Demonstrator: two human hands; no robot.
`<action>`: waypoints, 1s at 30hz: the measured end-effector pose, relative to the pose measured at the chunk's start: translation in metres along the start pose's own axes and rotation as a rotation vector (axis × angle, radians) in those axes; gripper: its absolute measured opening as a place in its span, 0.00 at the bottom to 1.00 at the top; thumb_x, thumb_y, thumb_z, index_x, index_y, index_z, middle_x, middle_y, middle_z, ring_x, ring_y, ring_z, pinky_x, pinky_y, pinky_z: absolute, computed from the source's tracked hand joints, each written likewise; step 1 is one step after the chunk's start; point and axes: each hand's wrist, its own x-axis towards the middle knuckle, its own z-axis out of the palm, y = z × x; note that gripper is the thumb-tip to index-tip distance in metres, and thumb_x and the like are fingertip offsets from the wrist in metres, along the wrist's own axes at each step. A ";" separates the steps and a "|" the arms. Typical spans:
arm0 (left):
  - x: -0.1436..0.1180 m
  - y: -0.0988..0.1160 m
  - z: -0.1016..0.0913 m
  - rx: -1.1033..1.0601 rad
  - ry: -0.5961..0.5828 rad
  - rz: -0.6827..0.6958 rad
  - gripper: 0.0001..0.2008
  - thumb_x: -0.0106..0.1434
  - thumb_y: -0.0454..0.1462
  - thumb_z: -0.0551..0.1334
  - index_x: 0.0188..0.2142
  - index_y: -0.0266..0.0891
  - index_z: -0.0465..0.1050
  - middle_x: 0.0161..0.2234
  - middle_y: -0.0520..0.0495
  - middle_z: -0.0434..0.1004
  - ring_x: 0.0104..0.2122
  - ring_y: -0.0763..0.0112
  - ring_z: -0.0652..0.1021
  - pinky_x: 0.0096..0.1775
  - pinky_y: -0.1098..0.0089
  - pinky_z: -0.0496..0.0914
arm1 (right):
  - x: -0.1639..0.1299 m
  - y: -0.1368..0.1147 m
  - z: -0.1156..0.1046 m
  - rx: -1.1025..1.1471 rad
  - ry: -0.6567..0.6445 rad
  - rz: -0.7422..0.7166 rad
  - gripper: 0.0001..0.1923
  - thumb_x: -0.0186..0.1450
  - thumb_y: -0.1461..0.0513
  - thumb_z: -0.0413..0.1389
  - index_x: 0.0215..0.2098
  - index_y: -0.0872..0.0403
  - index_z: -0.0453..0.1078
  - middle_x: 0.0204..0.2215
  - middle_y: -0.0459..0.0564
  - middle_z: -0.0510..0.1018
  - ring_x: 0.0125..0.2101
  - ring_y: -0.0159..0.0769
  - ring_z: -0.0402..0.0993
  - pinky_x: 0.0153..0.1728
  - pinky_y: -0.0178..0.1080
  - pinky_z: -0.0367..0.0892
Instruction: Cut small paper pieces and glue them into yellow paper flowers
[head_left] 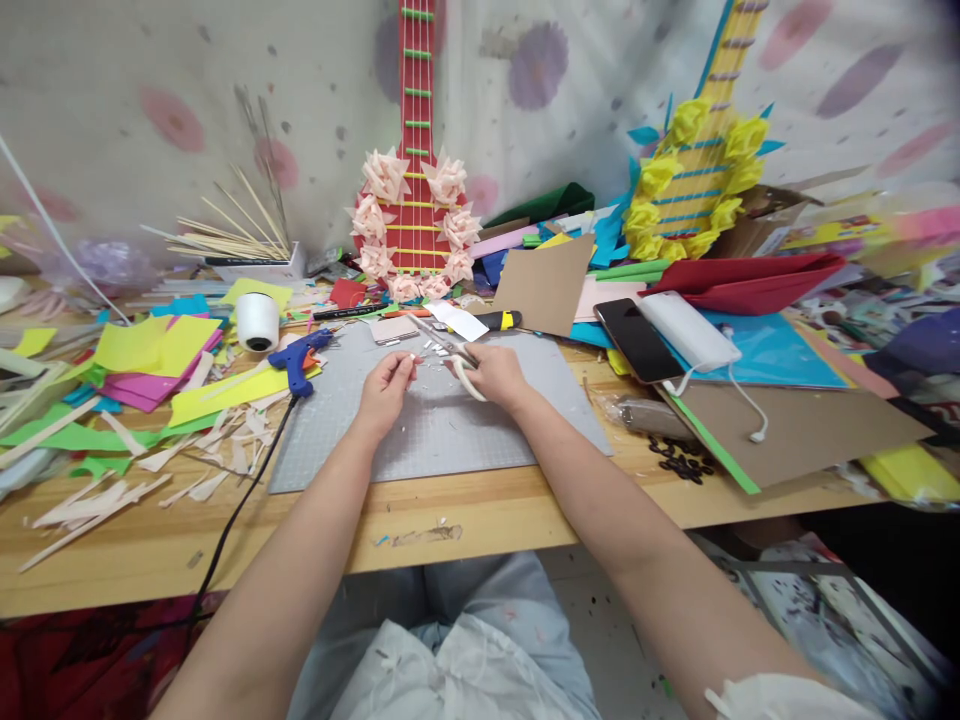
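Over the grey cutting mat (465, 440), my right hand (495, 376) grips a pair of scissors (469, 380) with white handles, blades pointing left and away from me. My left hand (388, 388) is closed in a pinch just left of the blades, on a tiny white piece (415, 358) too small to name. Several small white scraps (431, 385) lie on the mat between my hands. Just beyond them are a white paper piece (457, 320), a small pinkish pad (394, 330) and a black-and-yellow cutter (501, 320).
A blue glue gun (298, 362) with a black cord lies left of the mat, near paper strips (232, 440) and a white cup-like object (256, 322). On the right are a phone (637, 340), a white power bank (691, 330) and cardboard (802, 430). Behind stands a red paper guitar (417, 240).
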 end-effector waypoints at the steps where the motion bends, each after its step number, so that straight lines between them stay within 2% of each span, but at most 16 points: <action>1: 0.000 0.000 0.000 -0.020 -0.002 -0.022 0.14 0.57 0.46 0.57 0.32 0.38 0.72 0.22 0.53 0.63 0.21 0.78 0.63 0.25 0.74 0.58 | 0.001 0.004 -0.001 0.001 0.018 0.048 0.21 0.60 0.46 0.46 0.26 0.53 0.69 0.25 0.48 0.75 0.24 0.31 0.64 0.24 0.33 0.47; 6: 0.001 -0.004 0.000 -0.175 -0.033 -0.176 0.15 0.55 0.43 0.59 0.37 0.36 0.74 0.24 0.52 0.66 0.21 0.80 0.63 0.24 0.75 0.58 | 0.007 0.029 -0.003 0.057 0.085 0.260 0.20 0.59 0.47 0.47 0.29 0.53 0.70 0.26 0.49 0.75 0.25 0.33 0.64 0.24 0.33 0.49; 10: 0.005 -0.012 -0.002 -0.098 0.000 -0.237 0.16 0.54 0.40 0.59 0.41 0.36 0.73 0.26 0.50 0.71 0.22 0.79 0.67 0.27 0.74 0.63 | 0.009 0.043 0.000 0.163 0.119 0.340 0.20 0.58 0.47 0.47 0.31 0.53 0.71 0.27 0.49 0.75 0.26 0.34 0.66 0.24 0.33 0.51; 15: 0.018 -0.017 -0.003 0.182 -0.014 -0.118 0.21 0.54 0.35 0.58 0.49 0.39 0.67 0.29 0.49 0.76 0.28 0.73 0.74 0.33 0.70 0.66 | 0.011 0.045 0.003 0.205 0.137 0.358 0.21 0.58 0.46 0.47 0.30 0.53 0.71 0.27 0.50 0.75 0.26 0.34 0.66 0.24 0.33 0.52; 19: 0.031 -0.012 0.004 0.594 -0.023 0.028 0.19 0.53 0.32 0.59 0.46 0.42 0.71 0.32 0.46 0.78 0.33 0.65 0.74 0.37 0.66 0.65 | 0.011 0.043 0.004 0.202 0.127 0.360 0.21 0.58 0.46 0.48 0.31 0.53 0.71 0.27 0.50 0.75 0.27 0.35 0.66 0.25 0.33 0.53; 21: 0.037 -0.010 0.010 0.733 -0.048 0.104 0.18 0.53 0.30 0.59 0.44 0.42 0.73 0.31 0.45 0.78 0.35 0.62 0.73 0.39 0.65 0.65 | 0.011 0.042 0.004 0.207 0.119 0.359 0.21 0.58 0.46 0.48 0.32 0.53 0.71 0.28 0.50 0.75 0.28 0.35 0.67 0.25 0.33 0.53; 26: 0.048 -0.013 0.023 0.872 -0.113 0.169 0.16 0.54 0.30 0.58 0.41 0.43 0.75 0.29 0.44 0.74 0.34 0.61 0.73 0.40 0.65 0.64 | 0.011 0.040 0.002 0.213 0.100 0.369 0.20 0.58 0.47 0.48 0.33 0.52 0.72 0.29 0.49 0.75 0.29 0.35 0.68 0.26 0.33 0.54; 30: 0.051 -0.016 0.024 0.919 -0.159 0.213 0.17 0.53 0.29 0.58 0.42 0.42 0.75 0.30 0.43 0.74 0.36 0.60 0.72 0.40 0.64 0.64 | 0.011 0.041 0.002 0.222 0.099 0.368 0.20 0.58 0.47 0.48 0.34 0.52 0.72 0.30 0.49 0.76 0.29 0.35 0.68 0.27 0.33 0.55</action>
